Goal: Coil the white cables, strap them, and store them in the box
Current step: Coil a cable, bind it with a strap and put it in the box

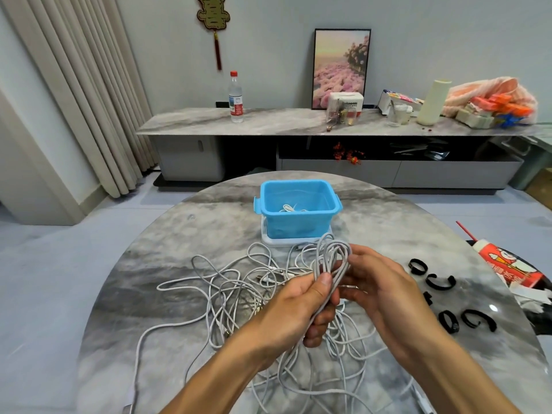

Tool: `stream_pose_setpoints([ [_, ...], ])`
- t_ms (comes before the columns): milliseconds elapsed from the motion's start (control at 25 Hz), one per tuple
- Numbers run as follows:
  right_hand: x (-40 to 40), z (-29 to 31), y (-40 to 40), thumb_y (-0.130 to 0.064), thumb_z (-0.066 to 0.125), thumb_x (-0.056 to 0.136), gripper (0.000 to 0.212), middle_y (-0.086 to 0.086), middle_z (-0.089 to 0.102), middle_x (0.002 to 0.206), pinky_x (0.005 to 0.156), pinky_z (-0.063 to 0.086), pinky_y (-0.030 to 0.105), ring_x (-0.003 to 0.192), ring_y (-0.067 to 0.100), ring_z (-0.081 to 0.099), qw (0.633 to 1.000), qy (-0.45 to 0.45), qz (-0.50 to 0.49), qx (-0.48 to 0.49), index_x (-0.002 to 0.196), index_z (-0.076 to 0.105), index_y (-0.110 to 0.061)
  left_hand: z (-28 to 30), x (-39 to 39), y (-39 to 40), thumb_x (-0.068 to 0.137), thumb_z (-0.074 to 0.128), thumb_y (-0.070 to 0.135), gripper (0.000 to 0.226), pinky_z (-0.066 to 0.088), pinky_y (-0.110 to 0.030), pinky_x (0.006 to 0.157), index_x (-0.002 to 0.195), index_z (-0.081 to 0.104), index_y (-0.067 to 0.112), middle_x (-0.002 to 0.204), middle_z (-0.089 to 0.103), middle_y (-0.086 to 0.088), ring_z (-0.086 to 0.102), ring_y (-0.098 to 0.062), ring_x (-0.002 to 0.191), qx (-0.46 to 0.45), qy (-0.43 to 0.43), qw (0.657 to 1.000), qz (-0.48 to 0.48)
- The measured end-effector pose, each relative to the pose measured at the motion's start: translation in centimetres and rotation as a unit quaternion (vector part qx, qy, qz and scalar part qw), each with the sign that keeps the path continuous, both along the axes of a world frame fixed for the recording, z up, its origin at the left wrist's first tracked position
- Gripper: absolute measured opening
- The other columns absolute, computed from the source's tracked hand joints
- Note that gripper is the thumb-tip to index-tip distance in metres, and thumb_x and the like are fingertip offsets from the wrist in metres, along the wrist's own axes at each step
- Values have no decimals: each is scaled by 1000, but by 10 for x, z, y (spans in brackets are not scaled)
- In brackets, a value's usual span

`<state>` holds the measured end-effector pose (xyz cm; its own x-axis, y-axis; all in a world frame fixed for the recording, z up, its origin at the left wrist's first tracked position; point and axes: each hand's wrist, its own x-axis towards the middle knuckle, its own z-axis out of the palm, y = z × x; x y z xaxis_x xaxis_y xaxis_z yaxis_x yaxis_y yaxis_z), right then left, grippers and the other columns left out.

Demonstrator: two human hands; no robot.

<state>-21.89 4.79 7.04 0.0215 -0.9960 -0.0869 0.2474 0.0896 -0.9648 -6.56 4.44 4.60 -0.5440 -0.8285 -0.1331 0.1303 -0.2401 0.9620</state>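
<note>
My left hand (pixel 301 306) grips a bundle of white cable loops (pixel 333 258) above the table, thumb pressed over the strands. Close on the right, my right hand (pixel 376 282) has its fingers curled round the same loops. A tangle of loose white cables (pixel 227 291) sprawls over the table beneath and to the left of both hands. The blue box (pixel 298 225) stands on its white lid just beyond the hands, with a white cable (pixel 291 208) lying inside. Several black straps (pixel 440 283) lie on the table to the right.
The round marble table (pixel 155 264) drops off to the floor on the left. A red and white carton (pixel 507 267) lies at its right edge. Behind stands a long sideboard (pixel 268 124) with a water bottle (pixel 236 98), a picture and bags.
</note>
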Motion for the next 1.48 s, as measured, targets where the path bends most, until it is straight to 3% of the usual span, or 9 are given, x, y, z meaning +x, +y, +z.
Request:
stream_pose_setpoints([
  [160, -7, 1, -1, -15, 65, 74, 35, 18, 67, 86, 72, 52, 36, 71, 23, 60, 998, -27, 58, 8, 101, 67, 6, 2, -1, 0, 102, 38, 39, 33, 24, -25, 47, 84, 50, 15, 60, 37, 1, 30, -12, 50, -4, 9, 1000, -2],
  [320, -5, 2, 0, -18, 66, 74, 32, 16, 65, 84, 71, 52, 33, 68, 21, 59, 997, -33, 65, 12, 98, 68, 3, 5, 1, 0, 103, 37, 39, 34, 26, -24, 46, 83, 50, 15, 60, 37, 1, 31, -11, 50, 4, 13, 1000, -15],
  [520, -3, 6, 1, -20, 77, 66, 22, 11, 53, 69, 60, 49, 35, 59, 22, 52, 994, -82, 56, 35, 74, 61, -7, 6, -1, 4, 103, 44, 37, 31, 37, -23, 49, 85, 52, 13, 61, 42, 1, 39, -12, 51, 25, 50, 996, -66],
  [720, -9, 13, 4, -36, 74, 81, 33, 15, 52, 64, 40, 46, 31, 43, 27, 50, 992, -51, 111, 40, 84, 62, -6, 8, -3, 7, 98, 50, 29, 23, 57, -41, 71, 83, 55, 12, 70, 56, -8, 61, -25, 65, 68, 121, 984, -111],
  [840, -9, 12, 2, -31, 70, 84, 24, 16, 58, 74, 55, 50, 34, 53, 26, 52, 994, -61, 93, 23, 84, 67, -7, 8, 0, 7, 97, 50, 25, 19, 56, -40, 67, 89, 52, 9, 69, 54, -7, 57, -20, 56, 61, 121, 986, -102],
  [1040, -19, 16, 1, -27, 66, 87, 23, 18, 68, 83, 85, 48, 47, 76, 29, 63, 991, 49, 125, -4, 91, 72, -5, 6, 2, 6, 96, 50, 24, 18, 55, -37, 60, 90, 52, 8, 65, 51, -4, 50, -17, 52, 42, 100, 991, -81],
  [1160, -29, 20, 0, -17, 63, 84, 23, 24, 69, 91, 92, 47, 51, 84, 31, 63, 985, 84, 148, -4, 96, 72, 0, 4, 1, 6, 97, 51, 24, 18, 55, -37, 61, 91, 52, 8, 66, 53, -4, 51, -17, 53, 30, 93, 991, -90],
  [1360, -25, 18, 0, -10, 51, 96, 20, 13, 72, 83, 83, 54, 49, 76, 23, 66, 973, 192, 128, -34, 87, 70, -7, 0, 0, 5, 95, 52, 26, 18, 53, -39, 65, 90, 52, 8, 68, 55, -7, 56, -19, 56, 14, 62, 995, -73],
  [1480, -17, 16, 2, -20, 54, 89, 18, 6, 66, 70, 63, 55, 31, 64, 20, 62, 982, 153, 93, -52, 75, 64, -14, 1, -2, 6, 95, 53, 26, 18, 53, -39, 70, 91, 54, 8, 73, 61, -10, 64, -27, 64, 21, 64, 995, -72],
])
